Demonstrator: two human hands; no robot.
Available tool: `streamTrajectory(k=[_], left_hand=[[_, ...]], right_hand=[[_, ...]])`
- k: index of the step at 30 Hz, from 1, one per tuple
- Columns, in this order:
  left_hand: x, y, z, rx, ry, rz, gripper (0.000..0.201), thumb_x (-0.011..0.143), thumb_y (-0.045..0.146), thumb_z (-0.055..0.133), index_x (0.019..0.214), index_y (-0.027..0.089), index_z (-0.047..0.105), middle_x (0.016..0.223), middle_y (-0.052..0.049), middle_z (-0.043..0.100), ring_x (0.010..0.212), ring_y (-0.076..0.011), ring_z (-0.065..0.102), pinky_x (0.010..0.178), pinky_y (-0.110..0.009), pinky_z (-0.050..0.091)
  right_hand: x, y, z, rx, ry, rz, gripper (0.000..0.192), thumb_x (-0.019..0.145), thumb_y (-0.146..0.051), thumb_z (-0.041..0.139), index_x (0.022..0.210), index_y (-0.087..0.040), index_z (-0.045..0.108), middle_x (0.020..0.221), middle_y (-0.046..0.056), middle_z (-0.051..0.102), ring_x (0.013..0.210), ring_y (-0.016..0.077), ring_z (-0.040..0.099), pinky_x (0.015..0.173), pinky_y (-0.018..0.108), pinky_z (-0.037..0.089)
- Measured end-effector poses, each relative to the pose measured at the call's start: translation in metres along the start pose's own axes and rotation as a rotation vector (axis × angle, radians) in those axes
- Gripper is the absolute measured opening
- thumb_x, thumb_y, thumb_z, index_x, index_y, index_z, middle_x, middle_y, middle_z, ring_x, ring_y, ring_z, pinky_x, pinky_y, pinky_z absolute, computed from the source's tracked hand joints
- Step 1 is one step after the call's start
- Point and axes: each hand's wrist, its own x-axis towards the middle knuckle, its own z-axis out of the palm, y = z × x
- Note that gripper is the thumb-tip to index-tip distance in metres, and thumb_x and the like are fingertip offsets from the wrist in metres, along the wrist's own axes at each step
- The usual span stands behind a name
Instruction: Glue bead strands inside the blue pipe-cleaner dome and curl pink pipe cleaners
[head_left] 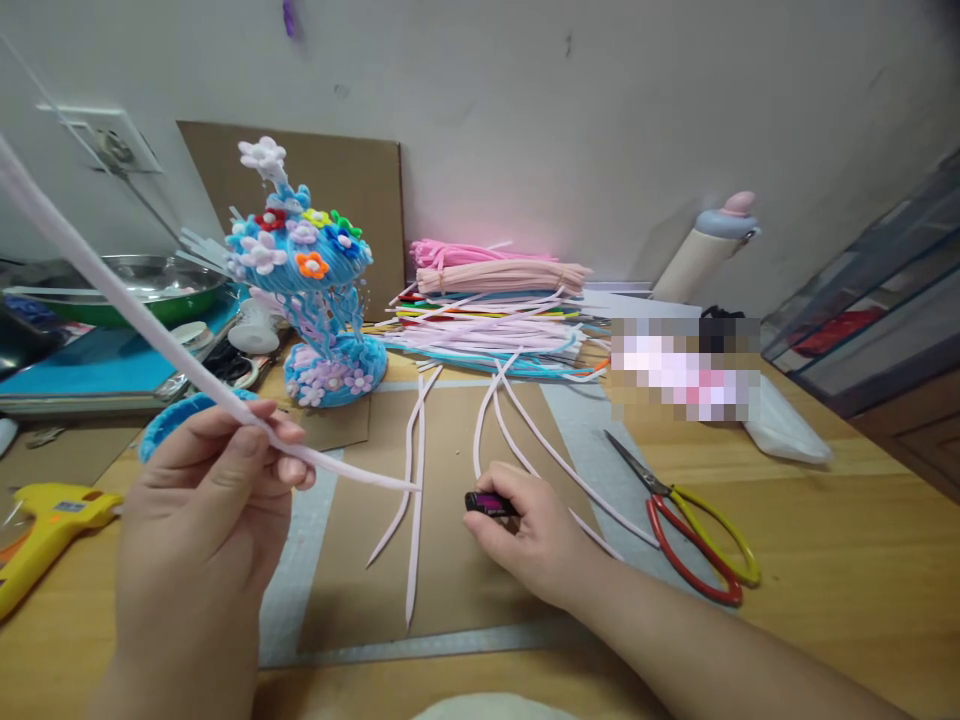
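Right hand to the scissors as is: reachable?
Probably yes. The scissors lie flat on the table just right of the right hand, with nothing between them. But that hand already holds a small dark lighter, so its grip is taken.

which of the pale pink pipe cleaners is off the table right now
The pipe cleaner pinched in the left hand, slanting up toward the upper left. The other loose pink ones lie flat on the cardboard mat near the right hand.

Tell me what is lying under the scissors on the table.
The scissors lie partly on the wooden table, with their blades over a pale grey mat. A pink pipe cleaner runs near the blades; whether it passes beneath cannot be told.
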Motion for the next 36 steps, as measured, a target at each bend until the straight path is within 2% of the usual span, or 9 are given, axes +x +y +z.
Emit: streamTrajectory(k=[10,14,16,18,19,21,24,29,36], left_hand=[[0.0,0.004,-0.004,-0.074,-0.039,-0.039,0.018,0.071,0.017,0.077,0.086,0.015,0.068,0.071,-0.001,0.066,0.053,-0.0061,0.054,0.049,-0.012,0.051],[0.001,0.005,-0.003,-0.069,-0.02,-0.069,0.022,0.065,0.018,0.081,0.082,0.015,0.069,0.068,0.0,0.067,0.048,-0.0052,0.055,0.045,-0.012,0.049],[0.0,0.002,-0.002,-0.022,-0.064,-0.211,0.024,0.061,0.022,0.084,0.077,0.015,0.068,0.063,0.001,0.067,0.041,-0.0041,0.053,0.039,-0.011,0.045],[-0.003,-0.005,0.001,0.064,-0.153,-0.469,0.025,0.061,0.028,0.083,0.077,0.016,0.067,0.059,0.001,0.066,0.037,-0.0033,0.051,0.036,-0.011,0.041],[-0.005,-0.011,0.003,0.111,-0.198,-0.597,0.026,0.063,0.029,0.082,0.078,0.015,0.066,0.06,0.001,0.066,0.037,-0.0034,0.051,0.036,-0.011,0.041],[-0.008,-0.026,0.008,0.178,-0.249,-0.726,0.029,0.065,0.031,0.08,0.082,0.014,0.063,0.06,0.0,0.066,0.039,-0.0045,0.052,0.037,-0.012,0.042],[-0.011,-0.052,0.017,0.252,-0.252,-0.724,0.035,0.066,0.032,0.077,0.09,0.015,0.057,0.062,0.001,0.066,0.042,-0.0061,0.055,0.041,-0.015,0.046],[-0.011,-0.086,0.025,0.408,-0.293,-0.677,0.031,0.069,0.031,0.071,0.089,0.017,0.052,0.052,0.005,0.06,0.043,-0.0117,0.059,0.04,-0.019,0.049],[-0.01,-0.096,0.024,0.592,-0.357,-0.597,0.025,0.069,0.03,0.069,0.086,0.016,0.055,0.06,0.002,0.062,0.041,-0.0138,0.061,0.037,-0.021,0.047]], right_hand=[[-0.002,-0.004,0.003,0.041,0.004,0.032,0.018,0.079,-0.027,0.059,0.068,-0.02,0.046,0.065,-0.005,0.045,0.062,0.0116,0.042,0.056,0.024,0.03],[0.0,-0.001,0.002,0.028,0.033,0.054,0.019,0.082,-0.032,0.056,0.069,-0.021,0.047,0.066,-0.005,0.045,0.063,0.0121,0.044,0.057,0.024,0.032],[0.004,0.006,-0.002,0.015,0.09,0.107,0.023,0.087,-0.038,0.047,0.071,-0.021,0.047,0.065,-0.005,0.044,0.063,0.0129,0.045,0.058,0.023,0.034],[0.01,0.016,-0.007,-0.011,0.147,0.164,0.029,0.092,-0.044,0.038,0.073,-0.022,0.045,0.066,-0.004,0.044,0.064,0.0138,0.046,0.059,0.024,0.035],[0.013,0.02,-0.009,-0.031,0.163,0.183,0.029,0.092,-0.045,0.038,0.074,-0.022,0.044,0.067,-0.004,0.045,0.064,0.0142,0.047,0.059,0.024,0.035],[0.016,0.026,-0.013,-0.084,0.171,0.204,0.024,0.086,-0.043,0.05,0.076,-0.022,0.044,0.069,-0.003,0.049,0.064,0.0148,0.048,0.058,0.025,0.034],[0.016,0.025,-0.01,-0.17,0.139,0.199,0.02,0.073,-0.03,0.065,0.076,-0.023,0.047,0.065,-0.004,0.052,0.06,0.0146,0.046,0.056,0.025,0.026],[0.011,0.02,0.004,-0.242,0.16,0.133,0.022,0.061,-0.006,0.059,0.067,-0.022,0.045,0.059,-0.005,0.045,0.055,0.0132,0.039,0.054,0.027,0.015],[0.006,0.019,-0.003,-0.111,0.359,-0.063,0.013,0.078,-0.013,0.049,0.078,-0.023,0.042,0.069,-0.004,0.045,0.061,0.0137,0.045,0.058,0.024,0.033]])
